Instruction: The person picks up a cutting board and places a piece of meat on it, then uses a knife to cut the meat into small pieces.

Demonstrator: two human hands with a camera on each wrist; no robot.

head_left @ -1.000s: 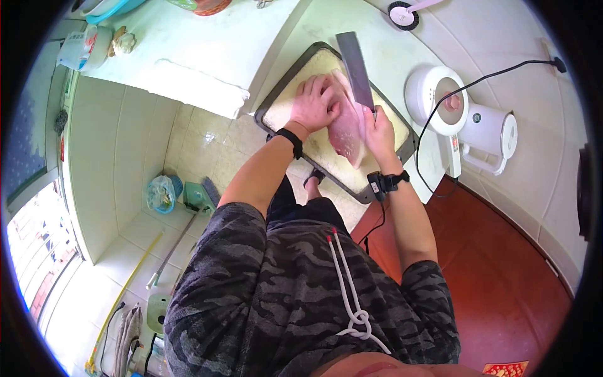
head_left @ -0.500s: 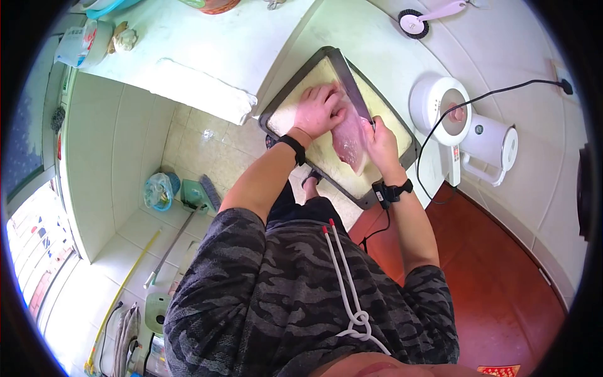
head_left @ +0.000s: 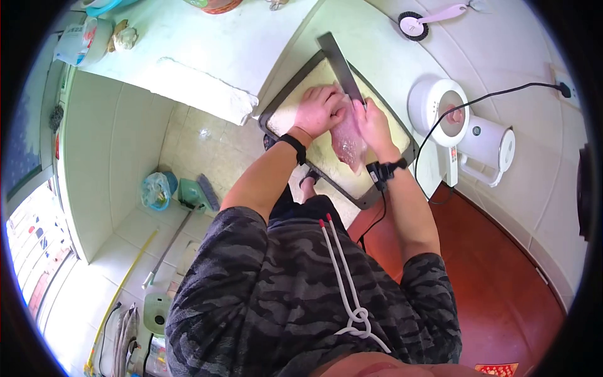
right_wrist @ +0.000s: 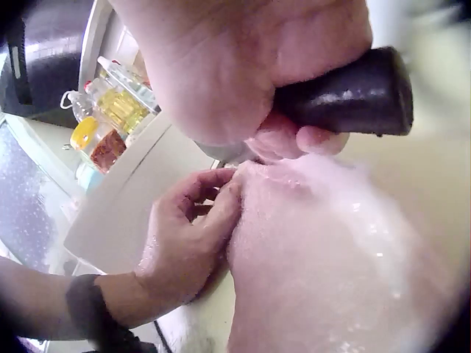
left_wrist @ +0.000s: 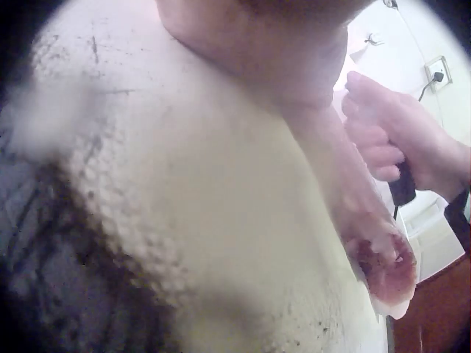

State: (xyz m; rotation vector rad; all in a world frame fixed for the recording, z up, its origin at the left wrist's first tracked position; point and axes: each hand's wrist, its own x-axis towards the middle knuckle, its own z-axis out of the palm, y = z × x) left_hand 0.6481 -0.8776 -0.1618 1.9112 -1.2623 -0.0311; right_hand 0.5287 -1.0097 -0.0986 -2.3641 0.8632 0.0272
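A slab of pale pink raw meat [head_left: 350, 149] lies on a cream cutting board [head_left: 286, 112] with a dark rim. My left hand [head_left: 318, 112] grips the meat's left side; in the right wrist view its bent fingers and thumb [right_wrist: 224, 202] pinch the edge. With my right hand [head_left: 375, 129] I hold a cleaver by its black handle [right_wrist: 353, 95]. The broad grey blade [head_left: 338, 60] points away from me, over the board's far side along the meat. In the left wrist view, the meat's red cut end [left_wrist: 390, 272] shows below the right hand [left_wrist: 390, 129].
Right of the board stand a white round cooker [head_left: 433, 110] and a white kettle [head_left: 487, 147], with a black cable [head_left: 496, 91] running across them to the wall. A pink-handled brush [head_left: 412, 25] is by the wall. A white counter [head_left: 207, 44] extends to the left.
The cleaver blade dipped along the meat half a second ago and now reaches farther out, past the board's far rim. My right hand has shifted slightly away from me; the left keeps its hold.
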